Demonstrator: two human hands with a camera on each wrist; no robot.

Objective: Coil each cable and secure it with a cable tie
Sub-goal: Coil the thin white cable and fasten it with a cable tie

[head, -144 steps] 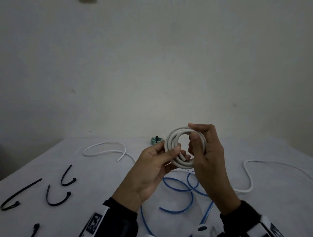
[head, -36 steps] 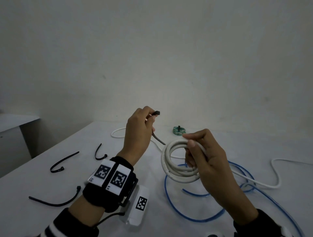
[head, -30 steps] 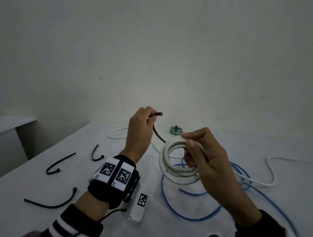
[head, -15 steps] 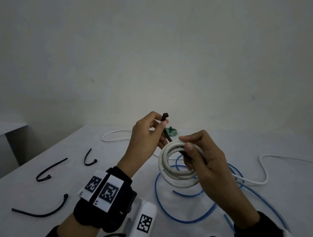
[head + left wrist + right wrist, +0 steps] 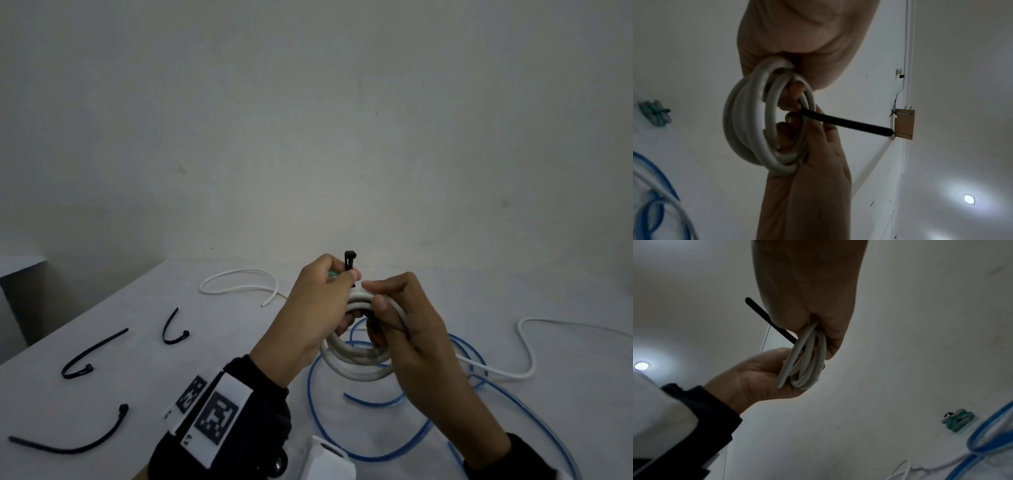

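My right hand (image 5: 394, 308) grips a coil of white cable (image 5: 356, 359) above the table, fingers curled through its loops. My left hand (image 5: 339, 284) pinches a black cable tie (image 5: 350, 260) just under its head, right at the top of the coil. In the left wrist view the tie's tail (image 5: 849, 125) pokes out through the coil (image 5: 748, 126) past the fingers (image 5: 793, 104). The right wrist view shows the tail (image 5: 764, 314) beside my right hand (image 5: 813, 313) and the left hand (image 5: 756, 378) under the coil (image 5: 805, 366).
A loose blue cable (image 5: 315, 404) and loose white cable (image 5: 527, 346) lie on the white table under my hands. Three spare black ties (image 5: 92, 353) lie at the left. A small tied green coil (image 5: 957, 420) sits near the wall. The table's left edge (image 5: 102, 298) runs diagonally.
My left hand, which held the tie up apart from the coil, has come right to the coil. The tie now passes through the loops. The right hand keeps its grip.
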